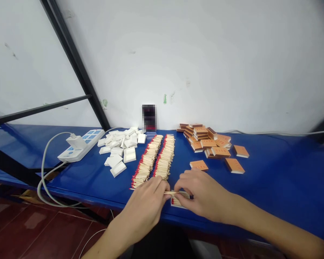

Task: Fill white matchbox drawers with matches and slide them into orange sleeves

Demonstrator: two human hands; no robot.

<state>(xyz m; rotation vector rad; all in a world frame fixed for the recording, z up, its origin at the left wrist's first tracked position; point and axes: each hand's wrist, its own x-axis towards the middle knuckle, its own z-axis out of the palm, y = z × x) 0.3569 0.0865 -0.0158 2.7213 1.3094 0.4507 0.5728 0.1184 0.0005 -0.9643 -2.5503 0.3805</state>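
Observation:
My left hand point(148, 201) pinches a few matches point(169, 193) between thumb and fingers, their pale sticks pointing right. At the other end of those sticks, the thumb and forefinger of my right hand point(201, 192) are closed on them. Just below the fingers is a small white matchbox tray point(180, 207) holding red-tipped matches, partly covered by my right hand. Beyond my hands, two long rows of matches, a left row point(148, 158) and a right row point(164, 158), run back towards the wall with red heads on their left sides.
Left of the rows lies a heap of white matchbox trays point(129, 154). Orange-brown matchbox sleeves point(207, 144) are piled on the right, a few lying apart. A power strip point(82, 145) with a plugged-in adapter and cables sits on the blue table point(272, 187). A dark pixelated object point(149, 117) leans against the wall.

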